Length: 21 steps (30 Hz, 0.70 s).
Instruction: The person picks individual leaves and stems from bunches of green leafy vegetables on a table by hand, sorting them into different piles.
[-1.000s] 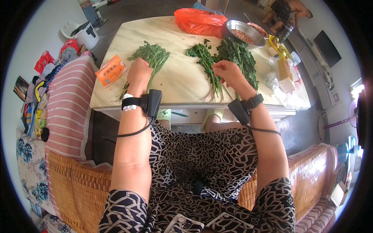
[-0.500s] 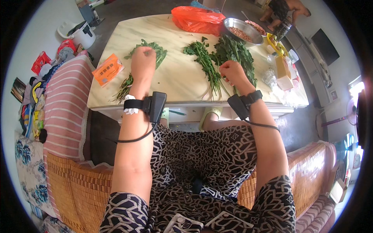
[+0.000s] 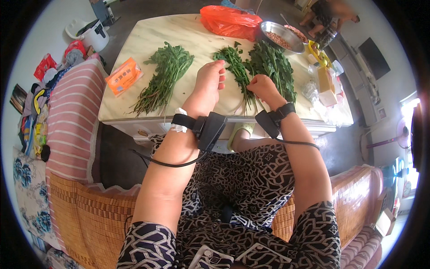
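Observation:
Three bunches of leafy greens lie on the marble-patterned table [image 3: 134, 45]. The left bunch [image 3: 168, 67] is spread with its stems toward me. My left hand [image 3: 208, 85] is over the table between that bunch and the thin middle bunch [image 3: 235, 65]. Its palm faces right, its fingers are loosely bent and apart, and nothing shows in them. At the stems of the middle bunch, my right hand [image 3: 265, 89] is closed in a pinch, its fingertips on the greens. Beside it lies the thicker right bunch [image 3: 273, 62], partly behind my hand.
An orange packet [image 3: 124, 77] lies at the table's left. Along the far side are a red plastic bag [image 3: 228, 22] and a metal bowl [image 3: 291, 42] of small reddish pieces. A yellow basket [image 3: 319, 54] of fruit stands at the right. Another person [image 3: 329, 15] bends down beyond.
My left hand has left the left bunch and moved right, its fingers loosening. My right hand has shifted slightly left and nearer me, toward the middle bunch's stems.

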Each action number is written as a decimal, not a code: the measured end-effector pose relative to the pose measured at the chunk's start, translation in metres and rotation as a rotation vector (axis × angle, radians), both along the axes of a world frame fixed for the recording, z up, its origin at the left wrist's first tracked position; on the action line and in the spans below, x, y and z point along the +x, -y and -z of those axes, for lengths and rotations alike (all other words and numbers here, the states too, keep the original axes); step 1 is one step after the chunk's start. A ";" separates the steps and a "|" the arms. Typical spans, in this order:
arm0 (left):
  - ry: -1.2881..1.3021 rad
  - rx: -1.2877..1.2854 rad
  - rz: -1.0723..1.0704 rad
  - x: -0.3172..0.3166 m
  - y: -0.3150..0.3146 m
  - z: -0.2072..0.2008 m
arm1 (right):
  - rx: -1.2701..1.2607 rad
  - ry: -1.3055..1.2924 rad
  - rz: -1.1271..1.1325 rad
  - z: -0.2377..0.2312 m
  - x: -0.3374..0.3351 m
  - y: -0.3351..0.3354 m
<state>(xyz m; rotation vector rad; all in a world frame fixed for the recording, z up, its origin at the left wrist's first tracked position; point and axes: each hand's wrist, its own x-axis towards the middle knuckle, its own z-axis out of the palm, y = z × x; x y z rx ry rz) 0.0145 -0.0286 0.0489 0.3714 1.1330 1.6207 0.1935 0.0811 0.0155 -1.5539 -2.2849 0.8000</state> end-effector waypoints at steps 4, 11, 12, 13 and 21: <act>0.039 -0.014 0.006 -0.001 0.000 0.003 | -0.058 -0.086 0.009 -0.013 0.000 0.007; 0.055 -0.035 -0.002 -0.002 -0.001 0.004 | -0.143 -0.135 -0.020 -0.016 0.004 0.012; 0.054 -0.038 0.004 -0.002 -0.001 0.004 | -0.156 -0.123 -0.036 -0.015 0.003 0.013; 0.054 -0.041 0.010 -0.002 -0.002 0.005 | -0.145 -0.114 -0.033 -0.014 0.003 0.012; 0.041 -0.051 0.031 -0.003 -0.003 0.008 | -0.174 -0.139 0.018 -0.020 0.007 0.010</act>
